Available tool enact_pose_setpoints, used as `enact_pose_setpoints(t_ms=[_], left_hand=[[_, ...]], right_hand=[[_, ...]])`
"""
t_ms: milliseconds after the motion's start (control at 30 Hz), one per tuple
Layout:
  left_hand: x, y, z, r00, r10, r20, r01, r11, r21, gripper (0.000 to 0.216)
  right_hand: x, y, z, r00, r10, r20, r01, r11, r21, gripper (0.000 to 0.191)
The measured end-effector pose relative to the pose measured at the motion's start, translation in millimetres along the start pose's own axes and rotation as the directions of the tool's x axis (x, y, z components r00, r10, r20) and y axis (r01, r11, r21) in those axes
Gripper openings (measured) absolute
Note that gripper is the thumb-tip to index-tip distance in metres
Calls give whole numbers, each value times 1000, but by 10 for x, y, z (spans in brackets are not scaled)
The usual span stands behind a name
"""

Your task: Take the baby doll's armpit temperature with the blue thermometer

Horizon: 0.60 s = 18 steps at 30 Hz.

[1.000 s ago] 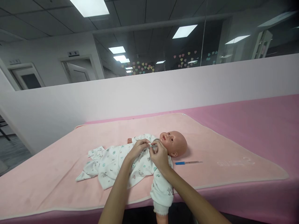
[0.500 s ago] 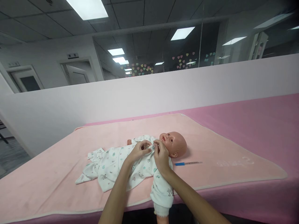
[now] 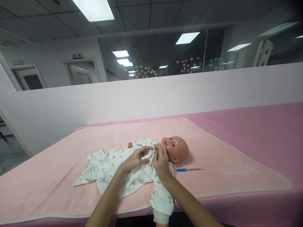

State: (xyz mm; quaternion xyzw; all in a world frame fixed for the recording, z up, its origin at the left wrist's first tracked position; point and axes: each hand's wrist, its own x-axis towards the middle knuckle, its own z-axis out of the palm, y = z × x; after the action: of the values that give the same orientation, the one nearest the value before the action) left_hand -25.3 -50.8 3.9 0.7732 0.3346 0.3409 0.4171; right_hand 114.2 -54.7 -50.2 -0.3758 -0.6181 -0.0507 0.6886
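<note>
A baby doll point(image 3: 178, 149) lies on its back, its bare head to the right, in a white baby shirt point(image 3: 113, 164) with small green and grey prints. Over the chest, near the collar, both hands work at the shirt front. My left hand point(image 3: 137, 157) is curled, with shirt cloth between thumb and fingers. Close beside it, my right hand point(image 3: 161, 160) pinches the shirt's edge just below the doll's chin. The exact fastening under the fingertips is too small to make out. One sleeved doll arm hangs over the near edge, beside my right wrist.
A thermometer-like stick with a blue end point(image 3: 181, 170) lies right of the doll's shoulder. Beneath is a peach blanket point(image 3: 59, 157) on a pink-covered table point(image 3: 272, 126). A low white wall point(image 3: 142, 97) with glass above runs behind.
My left hand has shifted slightly left and down, its thumb and fingers wider apart, with shirt cloth drawn between the hands. My right hand stays at the collar. The camera view has tilted slightly.
</note>
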Motion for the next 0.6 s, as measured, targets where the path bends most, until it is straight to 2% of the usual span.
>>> enact_pose_setpoints(t_ms=[100,167,233,267,433,600], left_hand=[[-168,-39,-81,999,-16,-32,11,988,-155,56],[-227,-79,-100,991,-27,-133,-5,971,-240,53],[-236,-119,-85,971,-38,-238,-23,968,-251,47],[-228,-136,-67,959,-38,-280,-30,972,-234,46],[-183,-183,26,885,-49,-463,-24,988,-152,39],[-210,-154,43,856,-89,-510,-5,984,-180,38]], right_hand=[[-2,-52,-28,987,-127,94,131,991,-30,29],[-3,-94,-37,936,-265,234,280,959,-34,26],[-3,-121,-29,878,-337,340,372,927,-44,21],[-3,-127,-20,868,-336,365,382,922,-59,19],[-18,-105,19,891,-231,390,303,944,-133,15],[-14,-124,-22,888,-221,403,277,957,-87,9]])
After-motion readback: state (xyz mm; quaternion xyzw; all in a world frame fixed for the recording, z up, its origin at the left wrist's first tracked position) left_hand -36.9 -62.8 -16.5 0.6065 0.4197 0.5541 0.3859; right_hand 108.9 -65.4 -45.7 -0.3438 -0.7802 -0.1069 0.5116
